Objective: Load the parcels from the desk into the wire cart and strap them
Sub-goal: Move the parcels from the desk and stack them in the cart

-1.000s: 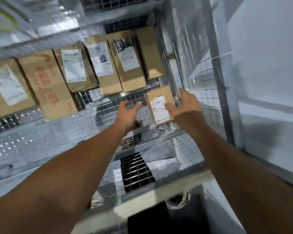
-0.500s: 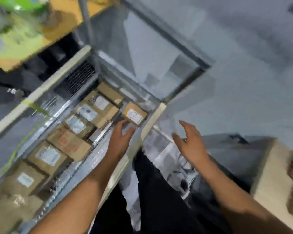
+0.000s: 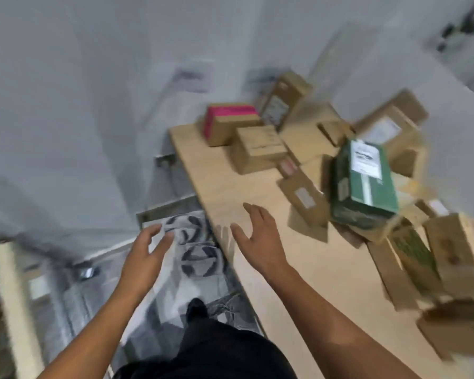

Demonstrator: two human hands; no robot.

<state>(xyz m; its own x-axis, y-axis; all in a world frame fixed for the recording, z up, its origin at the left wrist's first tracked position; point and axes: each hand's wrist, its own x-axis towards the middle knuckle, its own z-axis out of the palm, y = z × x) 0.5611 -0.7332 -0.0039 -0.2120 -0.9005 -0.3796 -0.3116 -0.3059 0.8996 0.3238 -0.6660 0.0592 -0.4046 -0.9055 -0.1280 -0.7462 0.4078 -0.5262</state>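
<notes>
The wooden desk [image 3: 230, 192] runs along the right, piled with several cardboard parcels. Among them are a brown box [image 3: 259, 149], a pink-topped box [image 3: 227, 119] and a green box [image 3: 364, 181]. My right hand [image 3: 257, 236] hovers with fingers spread over the desk's near left edge, holding nothing. My left hand [image 3: 145, 255] is open over the floor, left of the desk, also holding nothing. The wire cart's corner [image 3: 8, 283] shows blurred at the far left. The whole view is motion-blurred.
A grey wall fills the top left. A patterned floor mat [image 3: 197, 255] lies between cart and desk, with my foot [image 3: 196, 310] on it. More parcels [image 3: 454, 258] crowd the desk's right end.
The view has swung right from the cart's inside to the desk. A second ago my right hand held a small parcel in the cart; it let go, and both hands now hold nothing.
</notes>
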